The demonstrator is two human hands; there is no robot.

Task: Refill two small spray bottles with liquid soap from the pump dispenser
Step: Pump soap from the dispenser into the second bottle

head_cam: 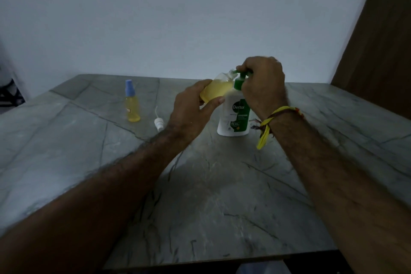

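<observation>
Forearms reach across a grey marble-patterned table [200, 196] toward the pump dispenser [234, 115], a white bottle with a green label and green pump that stands upright on the far half of the tabletop; how much soap it contains cannot be seen through its opaque wall. On its near left the left hand [191, 109] is curled around an uncapped spray bottle [216, 90], tilted with its open neck up at the pump's spout and roughly half full of yellow liquid. Over the dispenser the right hand [263, 83], a yellow thread [270, 125] tied at its wrist, is closed on the green pump head. Left of the dispenser a white sprayer cap [159, 123] lies on the table. Farther left stands a second spray bottle [132, 103], upright under a blue cap, nearly full of yellow liquid.
</observation>
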